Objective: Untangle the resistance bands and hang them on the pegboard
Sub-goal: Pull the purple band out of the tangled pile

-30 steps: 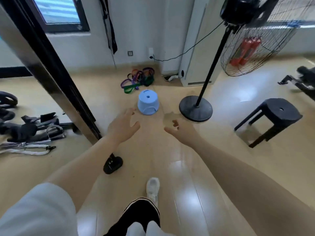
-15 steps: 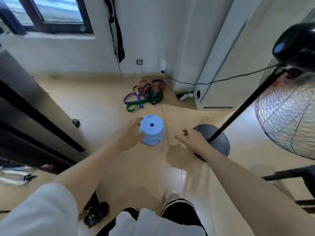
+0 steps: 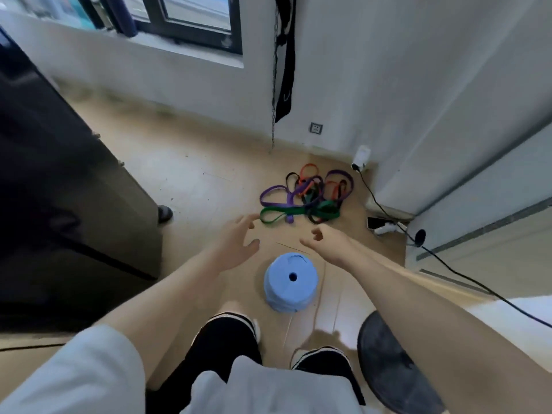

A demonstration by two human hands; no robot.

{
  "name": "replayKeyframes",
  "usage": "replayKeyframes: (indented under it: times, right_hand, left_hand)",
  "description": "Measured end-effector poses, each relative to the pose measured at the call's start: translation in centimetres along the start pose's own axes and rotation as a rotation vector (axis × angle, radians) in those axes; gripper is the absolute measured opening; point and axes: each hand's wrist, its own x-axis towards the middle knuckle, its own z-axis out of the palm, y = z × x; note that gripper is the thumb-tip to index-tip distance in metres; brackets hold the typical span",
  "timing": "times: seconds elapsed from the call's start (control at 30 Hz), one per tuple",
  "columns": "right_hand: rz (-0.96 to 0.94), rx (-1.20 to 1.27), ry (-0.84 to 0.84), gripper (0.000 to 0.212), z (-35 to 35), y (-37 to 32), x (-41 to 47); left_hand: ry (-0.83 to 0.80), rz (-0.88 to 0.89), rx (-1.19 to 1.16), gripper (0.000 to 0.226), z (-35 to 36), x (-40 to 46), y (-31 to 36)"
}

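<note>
We looked down over both outstretched arms toward a corner of the room. Our left hand [image 3: 236,243] reached forward with its fingers spread and relaxed, holding nothing; its fingertips lay just short of the near green loop. Our right hand [image 3: 327,239] was extended beside it, fingers loosely curled and likewise empty. The two hands were apart, neither touching the other nor anything on the floor.

The resistance bands [image 3: 304,197] lay in one tangled heap on the wooden floor [image 3: 191,174], just beyond the hands and near the base of the white wall [image 3: 343,70]. Purple, green, black and orange loops crossed over one another; a green loop and a purple loop extended toward the left of the heap. We could see no pegboard in this view.

A light blue plastic stool [image 3: 291,282] with a hole in its top stood on the floor below and between the hands, close to our dark shoes [image 3: 321,358]. A round black fan base [image 3: 394,366] sat at lower right, and a black cable [image 3: 466,279] ran from a wall plug [image 3: 360,158] across the floor to the right. A black strap [image 3: 285,70] and a thin chain [image 3: 273,94] hung against the wall above the heap. A dark cabinet [image 3: 59,189] filled the left side, beneath a window [image 3: 191,16].
</note>
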Motion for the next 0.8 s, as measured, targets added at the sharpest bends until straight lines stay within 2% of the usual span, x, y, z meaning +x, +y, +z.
replayKeyframes:
  times: [0.1,0.27,0.4,0.5,0.57,0.67,0.8]
  right_hand:
    - [-0.047,-0.092,-0.109,0.059,0.3,-3.2,7.1]
    - [-0.039,-0.184,-0.184,0.050,2.3,-9.0,20.6]
    - [0.080,-0.153,-0.225,0.047,2.7,-14.8,30.0]
    - [0.165,-0.080,-0.207,0.045,1.5,-17.8,34.4]
    - [0.213,-0.027,-0.182,0.041,0.4,-18.3,36.7]
    - [0.250,0.004,-0.167,0.024,-1.5,-17.3,39.4]
    - [0.364,0.048,-0.126,0.041,-4.4,-15.2,42.9]
  left_hand:
    - [0.050,-0.072,0.046,0.056,-3.0,5.9,-3.0]
    - [0.034,-0.068,0.097,0.057,-8.6,18.6,-10.1]
    - [-0.033,-0.087,0.106,0.056,-14.2,28.6,-15.3]
    - [-0.153,-0.047,0.125,0.056,-16.8,34.7,-16.8]
    - [-0.226,0.004,0.139,0.057,-17.4,38.3,-16.5]
    - [-0.319,0.039,0.077,0.055,-16.8,42.6,-15.3]
    - [-0.435,0.067,0.059,0.054,-14.4,47.3,-14.7]
